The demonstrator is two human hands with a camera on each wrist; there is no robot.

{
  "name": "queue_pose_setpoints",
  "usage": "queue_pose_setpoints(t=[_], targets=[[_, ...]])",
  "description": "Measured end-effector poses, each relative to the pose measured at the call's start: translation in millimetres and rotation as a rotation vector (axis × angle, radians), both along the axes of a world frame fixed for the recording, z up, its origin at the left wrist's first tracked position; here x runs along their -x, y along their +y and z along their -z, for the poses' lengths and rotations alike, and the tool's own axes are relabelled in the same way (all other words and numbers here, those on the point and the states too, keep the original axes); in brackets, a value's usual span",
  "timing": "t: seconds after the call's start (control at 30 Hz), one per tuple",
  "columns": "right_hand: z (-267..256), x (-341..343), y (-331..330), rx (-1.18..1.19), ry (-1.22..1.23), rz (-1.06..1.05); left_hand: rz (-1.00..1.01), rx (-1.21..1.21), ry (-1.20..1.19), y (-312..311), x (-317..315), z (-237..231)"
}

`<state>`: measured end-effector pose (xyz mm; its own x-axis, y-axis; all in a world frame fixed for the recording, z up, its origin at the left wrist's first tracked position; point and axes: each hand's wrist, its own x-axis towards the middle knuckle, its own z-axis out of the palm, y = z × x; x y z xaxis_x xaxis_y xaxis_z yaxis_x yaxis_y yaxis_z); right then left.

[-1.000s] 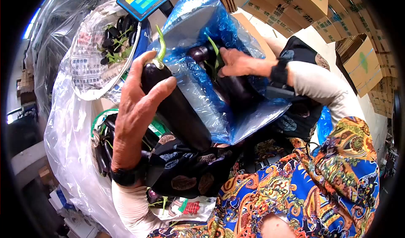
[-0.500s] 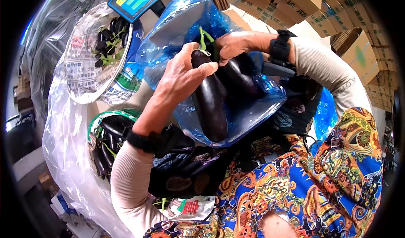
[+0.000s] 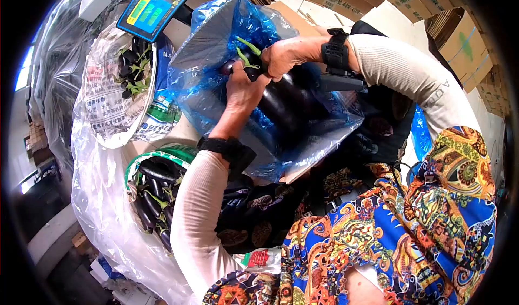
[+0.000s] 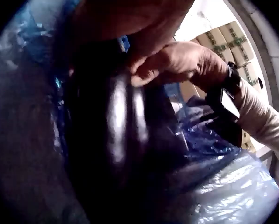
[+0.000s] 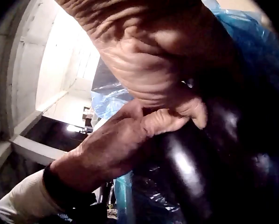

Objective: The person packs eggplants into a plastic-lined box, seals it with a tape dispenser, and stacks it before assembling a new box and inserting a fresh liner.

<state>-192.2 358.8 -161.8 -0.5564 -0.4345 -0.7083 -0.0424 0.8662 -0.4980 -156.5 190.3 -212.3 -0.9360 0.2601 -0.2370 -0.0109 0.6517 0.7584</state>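
Observation:
My left hand point(image 3: 243, 93) grips a long dark purple eggplant point(image 3: 277, 109) near its green stem, inside the mouth of a blue plastic bag point(image 3: 208, 41). Right beside it, my right hand point(image 3: 282, 56) curls round the stem end of another eggplant point(image 3: 307, 91). The thumbs come close together at the tops of the two. In the left wrist view the glossy eggplants point(image 4: 117, 126) lie side by side. A further purple eggplant point(image 3: 227, 67) shows behind the left hand. The lower ends are sunk in the bag's shadow.
A scale display point(image 3: 148, 13) stands at the upper left. Below it, a white printed sack point(image 3: 108, 89) holds small eggplants, and a green-rimmed sack point(image 3: 132, 167) holds several more. Cardboard boxes point(image 3: 465, 51) are stacked at the right. Clear plastic sheeting point(image 3: 97, 197) drapes the left side.
My left hand has carried its eggplant from left of the bag to the right and into it, beside the one at my right hand. The view has shifted slightly.

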Motion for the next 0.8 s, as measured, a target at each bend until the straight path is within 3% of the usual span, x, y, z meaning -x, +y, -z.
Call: queue_pose_setpoints(t=[0.1,0.2,0.3,0.33,0.37,0.43,0.47,0.5,0.6,0.7,0.77,0.8], targets=[[-1.4,4.3,-1.1,-0.056,-0.089,0.047,-0.088,-0.145,-0.021,5.9,-8.9,-9.3],[-4.4,-0.4,2.4,-0.017,-0.057,0.090,-0.013,-0.007,-0.063,3.3,-9.6,-16.9],[29.6,0.2,-3.4,-0.046,0.172,-0.124,0.019,-0.045,0.081,-3.2,-16.9,24.0],[39.4,-11.4,5.0,0.137,0.467,-0.103,0.057,-0.158,0.089,-4.9,-17.4,28.1],[50.1,-15.7,14.1,0.306,0.743,-0.213,0.082,-0.232,0.029,-8.3,-17.4,31.7],[42.7,-18.6,15.9,0.227,0.600,-0.161,0.138,-0.379,-0.088,-11.1,-16.7,23.7],[37.9,-24.3,21.4,0.312,0.666,-0.143,0.167,-0.453,-0.148,-11.1,-15.7,20.3],[18.0,-32.6,21.6,0.273,0.702,-0.152,0.193,-0.350,-0.105,-9.7,-14.0,21.0],[30.4,-30.5,13.7,0.217,0.748,-0.228,0.198,-0.089,-0.036,-3.7,-7.5,12.7],[44.3,-23.5,18.3,0.220,0.600,-0.202,0.179,-0.129,-0.191,-3.4,7.9,16.2],[55.2,-29.4,24.2,0.307,0.620,-0.216,0.192,-0.088,-0.142,-5.4,5.8,15.4],[44.9,-35.3,20.1,0.236,0.648,-0.229,0.204,-0.098,-0.161,-8.4,6.6,16.8]])
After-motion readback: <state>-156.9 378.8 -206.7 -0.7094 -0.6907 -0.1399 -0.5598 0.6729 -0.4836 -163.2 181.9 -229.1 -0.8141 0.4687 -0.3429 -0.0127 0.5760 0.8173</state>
